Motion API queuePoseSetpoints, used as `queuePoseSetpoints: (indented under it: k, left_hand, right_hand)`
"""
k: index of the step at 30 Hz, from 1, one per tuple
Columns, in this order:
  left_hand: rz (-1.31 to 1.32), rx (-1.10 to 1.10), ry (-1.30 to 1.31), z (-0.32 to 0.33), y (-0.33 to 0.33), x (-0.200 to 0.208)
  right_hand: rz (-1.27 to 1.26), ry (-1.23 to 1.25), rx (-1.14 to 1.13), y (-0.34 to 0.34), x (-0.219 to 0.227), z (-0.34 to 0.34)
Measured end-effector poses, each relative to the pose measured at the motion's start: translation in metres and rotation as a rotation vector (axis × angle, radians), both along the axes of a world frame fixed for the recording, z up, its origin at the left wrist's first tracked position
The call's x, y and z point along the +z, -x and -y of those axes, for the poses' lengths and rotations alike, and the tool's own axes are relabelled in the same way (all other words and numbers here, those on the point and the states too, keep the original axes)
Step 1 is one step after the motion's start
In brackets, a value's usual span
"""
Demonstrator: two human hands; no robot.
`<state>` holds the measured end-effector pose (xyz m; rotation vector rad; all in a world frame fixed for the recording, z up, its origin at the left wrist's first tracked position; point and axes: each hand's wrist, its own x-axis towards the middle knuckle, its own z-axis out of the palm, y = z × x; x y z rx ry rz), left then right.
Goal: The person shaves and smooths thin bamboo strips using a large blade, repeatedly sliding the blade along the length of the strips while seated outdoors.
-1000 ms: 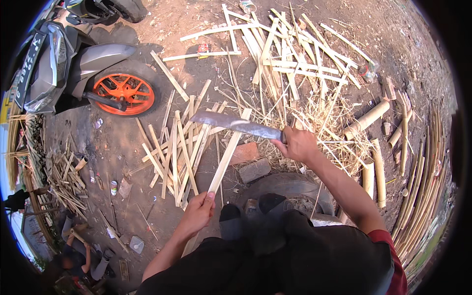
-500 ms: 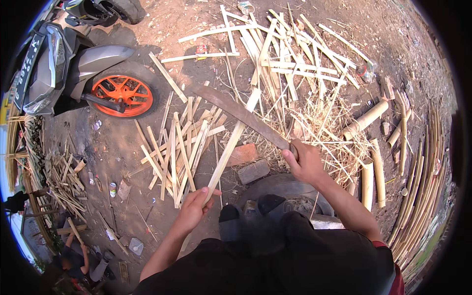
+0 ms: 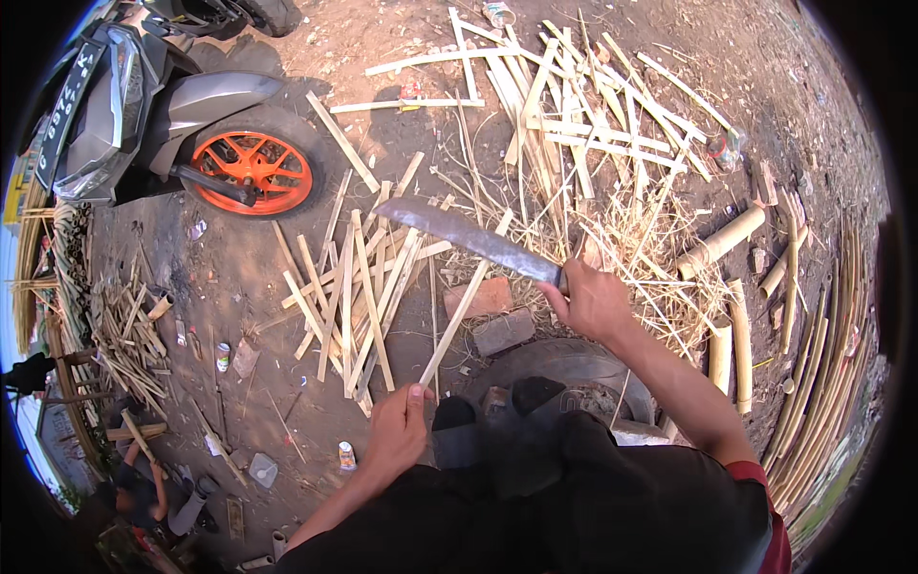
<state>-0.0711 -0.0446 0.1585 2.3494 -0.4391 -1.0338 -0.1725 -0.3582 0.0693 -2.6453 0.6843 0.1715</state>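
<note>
My left hand [image 3: 400, 421] is closed around the near end of a long pale bamboo strip [image 3: 455, 320], which slants away and to the right with a narrow side up. In my right hand [image 3: 595, 301] is the handle of a machete [image 3: 459, 232], its broad dark blade pointing left. The blade crosses over the far part of the strip; whether they touch I cannot tell. Beyond the blade, to the left, lies a loose pile of split bamboo strips [image 3: 368, 301] on the dirt. Most of the machete's handle is hidden by my fingers.
A tyre [image 3: 564, 362] lies before my feet, with a red brick [image 3: 478, 297] and a grey brick [image 3: 504, 332] beyond it. More strips [image 3: 598, 134] and shavings [image 3: 641, 249] spread ahead. Bamboo poles [image 3: 822, 373] line the right; a motorcycle [image 3: 172, 105] stands left. Another person [image 3: 139, 493] sits lower left.
The strip has turned from its broad face to a narrower side, and my left hand has moved nearer to me and rightward. The machete blade has tilted, showing a shinier face.
</note>
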Motion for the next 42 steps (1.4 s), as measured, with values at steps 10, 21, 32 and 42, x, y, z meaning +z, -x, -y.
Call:
queuePoseSetpoints:
  k: [10, 21, 32, 42]
  left_hand:
    - [-0.664, 0.372, 0.168, -0.011, -0.029, -0.021]
    - [-0.42, 0.017, 0.097, -0.036, -0.008, -0.015]
    - [0.043, 0.34, -0.066, -0.116, -0.101, -0.13]
    - [0.273, 0.117, -0.395, -0.128, -0.112, -0.142]
  right_hand:
    - [0.183, -0.142, -0.493, 0.05, -0.008, 0.09]
    - [-0.085, 0.024, -0.452, 0.038, -0.054, 0.111]
    - [-0.012, -0.333, -0.572, 0.062, -0.062, 0.068]
    - [-0.399, -0.439, -0.493, 0.132, -0.112, 0.026]
